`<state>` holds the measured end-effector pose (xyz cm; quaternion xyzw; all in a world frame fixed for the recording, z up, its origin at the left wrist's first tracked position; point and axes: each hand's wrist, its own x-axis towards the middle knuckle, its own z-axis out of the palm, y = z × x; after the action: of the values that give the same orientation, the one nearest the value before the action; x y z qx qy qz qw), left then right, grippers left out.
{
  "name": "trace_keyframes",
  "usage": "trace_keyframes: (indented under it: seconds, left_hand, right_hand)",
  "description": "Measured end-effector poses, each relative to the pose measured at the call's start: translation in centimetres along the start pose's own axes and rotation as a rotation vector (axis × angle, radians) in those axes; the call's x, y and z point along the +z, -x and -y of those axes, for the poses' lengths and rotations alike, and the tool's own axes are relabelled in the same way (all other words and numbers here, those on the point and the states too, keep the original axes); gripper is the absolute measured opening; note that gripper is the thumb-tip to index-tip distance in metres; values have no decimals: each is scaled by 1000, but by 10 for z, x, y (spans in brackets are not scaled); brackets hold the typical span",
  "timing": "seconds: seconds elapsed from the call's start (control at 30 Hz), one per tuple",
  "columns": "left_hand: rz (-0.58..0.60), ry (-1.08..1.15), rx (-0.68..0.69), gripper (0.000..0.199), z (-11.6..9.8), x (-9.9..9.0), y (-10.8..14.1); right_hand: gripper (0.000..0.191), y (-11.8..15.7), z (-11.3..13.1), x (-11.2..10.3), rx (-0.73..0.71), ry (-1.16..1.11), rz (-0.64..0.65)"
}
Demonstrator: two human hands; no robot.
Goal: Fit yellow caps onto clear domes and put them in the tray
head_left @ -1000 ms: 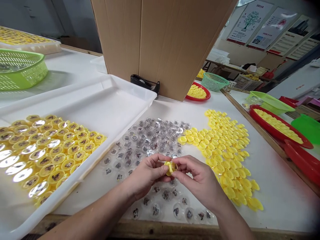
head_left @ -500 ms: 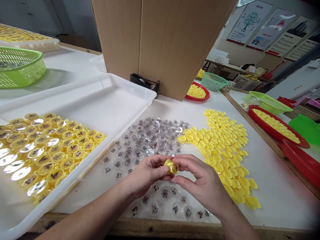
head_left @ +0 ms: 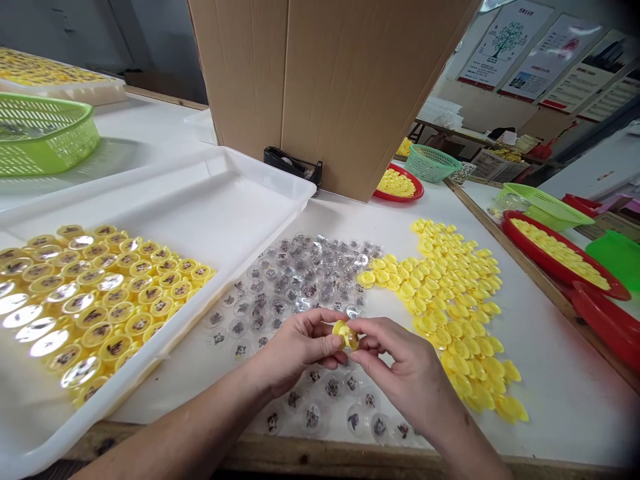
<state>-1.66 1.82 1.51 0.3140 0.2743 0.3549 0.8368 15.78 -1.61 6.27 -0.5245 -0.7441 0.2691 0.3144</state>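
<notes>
Over the near part of the white table, my left hand [head_left: 295, 350] pinches a small round yellow plastic piece [head_left: 342, 331] between thumb and fingers. From the other side, my right hand [head_left: 403, 357] grips the same piece by its right face, fingertips and thumb closed on it. A dark printed mark shows dimly on that face. Beneath and beyond both hands lie many clear round discs [head_left: 310, 270] with small dark cartoon prints. To the right spreads a heap of loose yellow round pieces [head_left: 457, 293].
On the left, a white tray [head_left: 260, 190] holds rows of yellow pieces with printed tops [head_left: 120, 310]. Behind stand a tall cardboard box [head_left: 330, 87] and a black tape dispenser [head_left: 293, 167]. Green baskets [head_left: 50, 143] and red plates [head_left: 517, 233] sit around the sides.
My right fingers and thumb have closed in on the right face of the yellow piece, which has turned slightly. The whole view has shifted a little, so everything appears slightly farther right.
</notes>
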Motion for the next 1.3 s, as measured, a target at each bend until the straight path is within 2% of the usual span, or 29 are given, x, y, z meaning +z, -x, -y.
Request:
trace_keyframes:
  seconds: [0.1,0.2,0.37,0.43,0.53,0.67,0.73,0.83,1.03,1.3]
  left_hand:
    - [-1,20,11,44,1,0,-1]
    - [-14,30,26,45,0,0,-2]
    - [-21,55,21,44,-1,1,-1]
    - [-20,57,22,44,0,1,0]
    - [-19,54,15,45,1,1,0]
    - [-22,62,10,47,1,0,-1]
    - [-17,63,7,47,0,1,-1]
    - [-12,64,2,47,-1,1,-1]
    - [-24,39,35,47,4,-1,-3]
    - [-52,8,58,47,2,4,-2]
  right_hand:
    - [25,0,0,3,54,-81,-21]
    - [30,0,-1,6,88,-69,-76]
    - [28,0,-1,3,-79,73,-63]
    - [29,0,-2,1,-86,55,-37]
    - [27,1,-4,1,-62,-4,-26]
    - [35,3,-9,6,46,-104,-105]
    - [32,3,-10,6,60,-81,-119]
    - [27,1,-7,5,24,-9,-91]
    - [33,1,-4,5,102,-132,-44]
    - [26,2,-3,7,-89,74,-109]
